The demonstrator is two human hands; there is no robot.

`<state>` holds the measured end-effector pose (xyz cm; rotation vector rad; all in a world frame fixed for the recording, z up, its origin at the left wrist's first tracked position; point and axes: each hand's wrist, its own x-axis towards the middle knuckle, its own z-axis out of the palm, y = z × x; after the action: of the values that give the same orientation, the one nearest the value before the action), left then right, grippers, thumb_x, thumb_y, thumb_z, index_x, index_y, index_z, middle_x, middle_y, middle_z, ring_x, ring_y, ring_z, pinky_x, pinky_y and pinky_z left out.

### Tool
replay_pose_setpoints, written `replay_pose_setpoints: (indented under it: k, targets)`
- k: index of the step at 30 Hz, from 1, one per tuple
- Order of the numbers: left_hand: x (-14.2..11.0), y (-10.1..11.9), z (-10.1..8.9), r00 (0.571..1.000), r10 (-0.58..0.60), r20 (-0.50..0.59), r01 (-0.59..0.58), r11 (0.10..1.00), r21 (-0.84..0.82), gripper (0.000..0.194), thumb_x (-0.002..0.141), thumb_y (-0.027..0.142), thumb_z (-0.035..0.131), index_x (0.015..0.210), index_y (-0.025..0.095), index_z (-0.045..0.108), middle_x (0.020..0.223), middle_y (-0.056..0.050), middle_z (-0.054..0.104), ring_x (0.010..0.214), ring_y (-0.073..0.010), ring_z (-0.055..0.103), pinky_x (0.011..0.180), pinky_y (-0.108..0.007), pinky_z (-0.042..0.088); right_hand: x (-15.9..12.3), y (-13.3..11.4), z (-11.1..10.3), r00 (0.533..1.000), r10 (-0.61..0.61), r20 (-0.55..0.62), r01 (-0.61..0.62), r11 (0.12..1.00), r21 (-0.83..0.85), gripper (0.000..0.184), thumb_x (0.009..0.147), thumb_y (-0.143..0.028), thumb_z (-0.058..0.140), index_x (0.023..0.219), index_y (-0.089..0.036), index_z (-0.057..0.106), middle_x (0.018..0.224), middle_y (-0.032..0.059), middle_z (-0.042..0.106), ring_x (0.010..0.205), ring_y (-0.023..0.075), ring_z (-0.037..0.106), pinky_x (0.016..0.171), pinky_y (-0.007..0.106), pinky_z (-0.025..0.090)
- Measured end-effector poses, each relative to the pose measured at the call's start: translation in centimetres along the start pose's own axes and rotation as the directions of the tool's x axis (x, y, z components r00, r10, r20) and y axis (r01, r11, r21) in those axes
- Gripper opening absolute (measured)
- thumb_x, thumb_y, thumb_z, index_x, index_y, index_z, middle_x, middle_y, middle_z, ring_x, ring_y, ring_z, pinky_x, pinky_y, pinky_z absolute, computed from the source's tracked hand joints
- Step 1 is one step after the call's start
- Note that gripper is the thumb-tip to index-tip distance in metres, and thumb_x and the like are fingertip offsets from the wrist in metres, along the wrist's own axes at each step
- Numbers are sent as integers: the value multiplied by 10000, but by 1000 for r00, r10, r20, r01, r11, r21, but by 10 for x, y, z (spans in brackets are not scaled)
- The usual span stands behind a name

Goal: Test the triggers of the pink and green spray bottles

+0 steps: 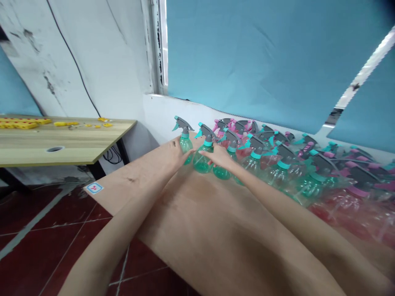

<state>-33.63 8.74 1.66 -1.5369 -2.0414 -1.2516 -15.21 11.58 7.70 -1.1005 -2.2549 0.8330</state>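
Well to the left of the left hand, yellow parts (23, 123) lie on a pale worktop (77, 142). Nearer the hand, a label (94, 188) sits at the corner of the brown worktop (197, 238). The left hand (180, 157) is at the lower left of the first bottle (186, 142), which is green and upright, thumb pointing right; whether it grips, I cannot tell. Just right of that thumb stands the second bottle (202, 166), also green, between the two hands. The right hand (219, 156) is partly curled at its right side, thumb across its front; I cannot tell how firmly it closes. Right beside and partly behind this hand is the third bottle (222, 173), green too. Beyond the hand and farther right, more bottles (281, 170), green and pink, crowd along the wall, below a blue sheet (262, 53).
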Motion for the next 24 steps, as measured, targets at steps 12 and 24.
replay_pose_setpoints:
  k: [12,24]
  targets:
    - [-4,7,0,999,-16,36,18,998,-60,659,835,491,569,1344,154,320,1143,-147,508,1132,-313,467,912,-435,373,0,3,3,1000,-28,5,28,1000,13,659,818,-467,533,1303,-75,321,900,159,660,497,162,621,385,254,473]
    - [-4,17,-18,992,-124,-4,124,991,-42,652,834,524,516,1311,109,357,1193,-195,463,1186,-346,407,965,-469,322,-8,3,4,992,-116,-45,113,991,-68,661,812,-557,481,1254,-76,386,1191,254,525,593,178,650,519,319,515]
